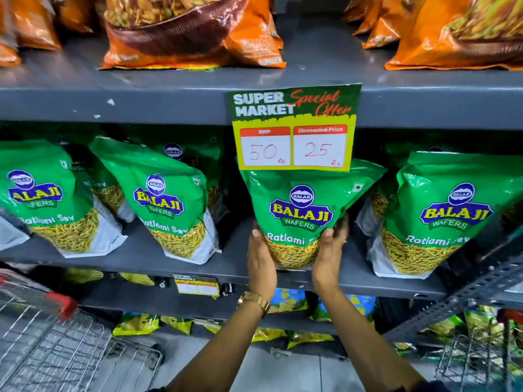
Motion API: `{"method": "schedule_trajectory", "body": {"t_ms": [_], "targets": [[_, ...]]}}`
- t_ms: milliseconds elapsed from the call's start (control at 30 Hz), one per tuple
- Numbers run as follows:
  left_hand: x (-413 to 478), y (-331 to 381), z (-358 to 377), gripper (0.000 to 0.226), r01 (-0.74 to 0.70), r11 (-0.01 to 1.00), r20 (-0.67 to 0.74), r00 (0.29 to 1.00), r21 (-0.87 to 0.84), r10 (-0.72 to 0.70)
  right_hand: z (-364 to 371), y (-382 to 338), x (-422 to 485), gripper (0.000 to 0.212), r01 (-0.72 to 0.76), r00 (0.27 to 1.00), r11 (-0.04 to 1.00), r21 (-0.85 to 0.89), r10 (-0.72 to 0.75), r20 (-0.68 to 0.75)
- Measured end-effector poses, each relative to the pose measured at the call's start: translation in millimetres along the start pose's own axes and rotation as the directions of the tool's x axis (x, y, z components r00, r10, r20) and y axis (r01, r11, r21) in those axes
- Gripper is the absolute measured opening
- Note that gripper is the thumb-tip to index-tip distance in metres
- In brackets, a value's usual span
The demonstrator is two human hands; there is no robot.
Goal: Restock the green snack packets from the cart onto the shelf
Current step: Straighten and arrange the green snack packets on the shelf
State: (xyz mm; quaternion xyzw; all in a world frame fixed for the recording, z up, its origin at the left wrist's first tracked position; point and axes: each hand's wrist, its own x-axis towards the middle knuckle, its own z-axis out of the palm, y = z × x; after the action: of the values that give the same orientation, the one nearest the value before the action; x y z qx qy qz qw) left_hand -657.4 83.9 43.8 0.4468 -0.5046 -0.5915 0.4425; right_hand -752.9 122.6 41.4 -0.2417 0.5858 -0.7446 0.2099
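Your left hand (261, 257) and right hand (328, 250) are both gripping the lower sides of one green snack packet (304, 210), palms pressing inward, thumbs lying on the printed front, the remaining fingers curling behind it. The packet is sitting at the near edge of the middle shelf (169, 264), in the gap between a packet on its left (169, 213) and one on its right (435, 219).

Risks, as you are judging them:
- The top of the packet is tucking behind the hanging price card (294, 128); pushing farther in could be bending or knocking that card loose.
- The base is resting close to the shelf lip, so letting go now may be letting it tip forward (the neighbours are leaning too).
- The gap on the right is looking tight; sliding sideways could be toppling the right neighbour.

Orientation: the packet is standing upright, long axis running vertical, tilting slightly, printed face pointing near toward you, sealed top up. The cart (42, 335) is waiting at lower left.
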Motion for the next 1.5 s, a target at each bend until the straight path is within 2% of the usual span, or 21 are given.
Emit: {"method": "schedule_trajectory", "body": {"t_ms": [33,67,167,267,300,333,433,500,567,667,733,833,867,933,1000,1067,1200,1267,1367,1400,1500], "targets": [[-4.0,-1.2,-8.0,0.058,-0.066,0.996,-0.005,0.998,0.056,0.066,0.1,-0.6,-1.6,0.104,0.011,0.995,1.000,-0.014,-0.012,-0.097],[-8.6,-4.0,-18.5,0.070,-0.144,0.982,-0.008,0.989,0.119,0.146,0.1,-2.8,-4.5,0.106,0.010,0.978,1.000,-0.023,-0.015,-0.209],[-28.1,1.8,-55.8,0.068,-0.442,0.862,0.123,0.897,0.249,0.425,-1.7,-5.1,-26.8,0.082,0.087,0.884,0.995,-0.040,-0.096,-0.458],[-33.5,14.2,-106.1,0.067,-0.732,0.631,0.245,0.681,0.258,0.690,16.3,-5.1,-66.8,0.056,0.134,0.833,0.983,-0.127,-0.181,-0.523],[-29.0,19.0,-120.2,0.067,-0.766,0.589,0.222,0.640,0.258,0.736,26.1,-4.2,-79.3,0.050,0.138,0.842,0.983,-0.124,-0.183,-0.507],[-21.7,23.4,-135.4,0.067,-0.764,0.587,0.168,0.636,0.267,0.753,41.5,-3.7,-93.1,0.045,0.150,0.860,0.983,-0.111,-0.185,-0.477],[10.2,34.8,-175.4,0.070,-0.618,0.744,-0.105,0.747,0.256,0.656,98.0,6.3,-133.9,0.033,0.143,0.961,0.989,-0.043,-0.149,-0.232],[40.4,39.0,-196.2,0.077,-0.467,0.873,-0.222,0.845,0.139,0.487,135.1,20.5,-148.1,0.037,0.116,0.991,0.990,-0.085,-0.122,-0.062],[75.0,37.2,-210.6,0.089,-0.302,0.953,-0.228,0.929,-0.010,0.292,170.7,30.2,-145.5,0.063,0.088,0.996,0.988,-0.131,-0.088,0.000],[116.2,29.0,-217.2,0.076,-0.127,0.967,-0.118,0.988,-0.222,0.102,210.9,29.2,-123.2,0.093,0.034,0.999,0.995,-0.097,-0.037,-0.038],[125.0,29.7,-214.2,0.061,-0.011,0.958,0.018,1.000,-0.288,0.017,222.7,31.6,-111.3,0.084,0.056,0.997,0.994,-0.097,-0.061,-0.048],[115.6,34.4,-208.6,0.064,0.098,0.953,0.196,0.980,-0.285,-0.042,221.0,35.5,-96.6,0.053,0.079,0.996,0.980,-0.181,-0.085,-0.024],[112.9,32.2,-208.4,0.072,0.119,0.953,0.217,0.974,-0.278,-0.059,218.6,34.9,-92.4,0.053,0.067,0.997,0.982,-0.177,-0.073,-0.024],[108.5,26.6,-209.6,0.095,0.115,0.968,0.224,0.972,-0.223,-0.064,214.0,31.8,-82.7,0.071,0.046,0.999,0.991,-0.126,-0.046,0.000],[112.2,13.3,-211.6,0.098,0.061,0.988,0.201,0.979,-0.140,-0.032,206.8,32.7,-73.6,0.092,0.047,0.999,0.992,-0.120,-0.045,0.024],[116.4,2.5,-210.4,0.094,0.051,0.990,0.182,0.983,-0.129,-0.026,202.0,37.2,-69.2,0.102,0.050,0.996,0.993,-0.109,-0.042,0.072],[115.6,6.1,-210.1,0.094,0.064,0.990,0.177,0.983,-0.129,-0.040,201.4,43.3,-66.5,0.067,0.000,0.987,0.999,-0.049,0.008,0.162],[112.0,11.7,-208.2,0.094,0.097,0.981,0.206,0.977,-0.166,-0.062,203.1,43.0,-66.1,0.059,-0.014,0.985,1.000,-0.002,0.014,0.172],[111.0,16.6,-202.6,0.074,0.102,0.978,0.198,0.978,-0.181,-0.065,203.5,41.0,-65.3,0.074,-0.034,0.987,0.999,0.016,0.031,0.160],[109.9,17.9,-201.6,0.074,0.097,0.981,0.192,0.979,-0.166,-0.064,203.5,40.5,-65.9,0.080,-0.040,0.987,0.999,0.018,0.037,0.159],[104.7,20.8,-206.5,0.096,0.093,0.992,0.133,0.988,-0.087,-0.081,204.9,33.4,-69.3,0.096,-0.042,0.988,0.999,-0.009,0.043,0.151]]}}
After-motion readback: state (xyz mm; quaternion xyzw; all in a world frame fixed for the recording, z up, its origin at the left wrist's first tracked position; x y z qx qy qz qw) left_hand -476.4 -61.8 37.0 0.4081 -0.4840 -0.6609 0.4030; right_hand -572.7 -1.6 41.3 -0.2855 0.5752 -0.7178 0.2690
